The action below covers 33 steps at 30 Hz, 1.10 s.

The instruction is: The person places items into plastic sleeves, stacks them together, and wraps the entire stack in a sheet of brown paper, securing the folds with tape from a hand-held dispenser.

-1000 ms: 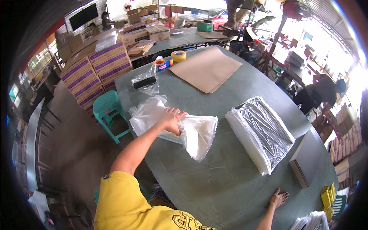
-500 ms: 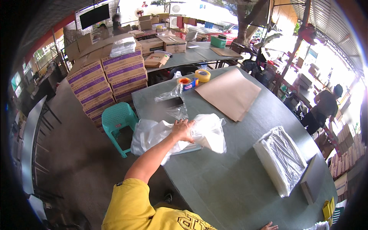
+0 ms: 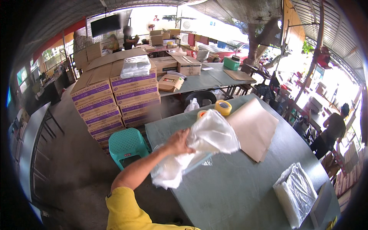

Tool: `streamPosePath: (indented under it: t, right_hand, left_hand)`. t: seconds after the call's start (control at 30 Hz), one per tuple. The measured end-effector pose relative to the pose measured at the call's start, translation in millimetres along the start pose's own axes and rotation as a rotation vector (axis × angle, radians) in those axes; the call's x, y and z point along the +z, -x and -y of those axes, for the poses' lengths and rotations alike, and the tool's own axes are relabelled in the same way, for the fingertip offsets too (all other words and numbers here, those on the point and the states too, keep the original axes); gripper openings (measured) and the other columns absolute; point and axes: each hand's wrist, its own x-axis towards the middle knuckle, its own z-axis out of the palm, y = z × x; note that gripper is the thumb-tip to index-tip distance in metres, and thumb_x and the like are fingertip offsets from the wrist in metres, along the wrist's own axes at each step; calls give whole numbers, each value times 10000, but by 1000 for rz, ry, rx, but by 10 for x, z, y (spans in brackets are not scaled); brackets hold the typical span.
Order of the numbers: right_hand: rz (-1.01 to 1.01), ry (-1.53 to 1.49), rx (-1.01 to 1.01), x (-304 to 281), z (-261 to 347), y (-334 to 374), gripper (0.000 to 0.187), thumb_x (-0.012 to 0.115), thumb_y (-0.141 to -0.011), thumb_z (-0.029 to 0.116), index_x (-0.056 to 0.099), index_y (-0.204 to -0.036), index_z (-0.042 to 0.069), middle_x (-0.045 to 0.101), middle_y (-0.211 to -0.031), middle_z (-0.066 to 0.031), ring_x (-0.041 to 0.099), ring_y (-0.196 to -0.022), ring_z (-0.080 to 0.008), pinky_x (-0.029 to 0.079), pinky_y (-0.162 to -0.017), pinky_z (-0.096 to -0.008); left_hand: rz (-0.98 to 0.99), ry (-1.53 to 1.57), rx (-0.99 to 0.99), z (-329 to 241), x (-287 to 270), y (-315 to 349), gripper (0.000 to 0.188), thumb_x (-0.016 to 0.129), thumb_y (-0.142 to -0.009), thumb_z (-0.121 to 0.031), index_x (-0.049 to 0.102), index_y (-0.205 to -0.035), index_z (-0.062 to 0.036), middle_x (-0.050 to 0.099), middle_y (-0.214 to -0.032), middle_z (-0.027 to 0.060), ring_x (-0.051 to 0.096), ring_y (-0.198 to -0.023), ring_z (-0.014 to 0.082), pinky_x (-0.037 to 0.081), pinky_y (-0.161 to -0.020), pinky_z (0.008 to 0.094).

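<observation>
My left hand (image 3: 178, 142) is closed on a crumpled bundle of translucent white plastic bags (image 3: 214, 132) and holds it above the left edge of the grey-green table (image 3: 237, 188). A flat bluish edge shows beneath the plastic; what it belongs to is unclear. Just behind the bundle stands a yellow tape roll (image 3: 223, 107), and an orange roll is partly covered by the plastic. Large brown paper sheets (image 3: 256, 130) lie to the right of the bundle. My right hand is outside the picture.
A plastic-wrapped stack (image 3: 296, 195) and a dark flat slab (image 3: 323, 205) lie at the table's right. A teal stool (image 3: 127, 143) stands by its left edge, before stacked cartons (image 3: 136, 92). A second table (image 3: 214, 78) is behind. A person (image 3: 333, 128) works at far right.
My left hand has closed on the plastic and lifted it off the table, swinging its far end over the tape. The view has shifted, and my right hand has left the picture.
</observation>
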Motion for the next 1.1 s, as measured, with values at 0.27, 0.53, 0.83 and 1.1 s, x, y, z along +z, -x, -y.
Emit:
streamPosePath:
  t: [0.27, 0.53, 0.83, 1.1]
  right_hand:
    - [64, -99, -83, -544, 421, -133, 459, 408, -899, 403, 487, -1173, 43, 526, -1131, -133, 540, -949, -267, 453, -717, -421]
    - [38, -133, -134, -684, 418, -171, 348, 463, -902, 307, 529, -1104, 32, 542, -1066, -120, 554, -873, -245, 457, -675, -393]
    - [811, -50, 281, -1008, 881, -749, 629, 374, -896, 473, 320, -1330, 21, 301, -1391, -171, 293, -1277, -313, 296, -988, -476]
    - [743, -491, 79, -1240, 1440, -853, 708, 425, -858, 439, 265, -1348, -46, 192, -1436, -217, 115, -1354, -327, 75, -1090, -458]
  left_hand:
    - [-64, -499, -333, 1057, -226, -976, 972, 759, -494, -368, 320, -1312, -77, 457, -1184, 230, 451, -1120, 393, 364, -913, 518]
    - [111, -399, -619, 1773, 151, -960, 1022, 775, -507, -411, 278, -1335, -76, 357, -1314, 256, 365, -1224, 384, 295, -1003, 505]
    - [-148, -313, 357, 368, 1192, -1654, 453, 581, -658, -75, 514, -1104, -36, 496, -1071, 145, 469, -1037, 318, 361, -898, 434]
    - [146, -503, 738, -770, 3218, -2038, 463, 529, -769, -123, 450, -1224, -100, 467, -1209, 137, 414, -1170, 315, 326, -952, 499]
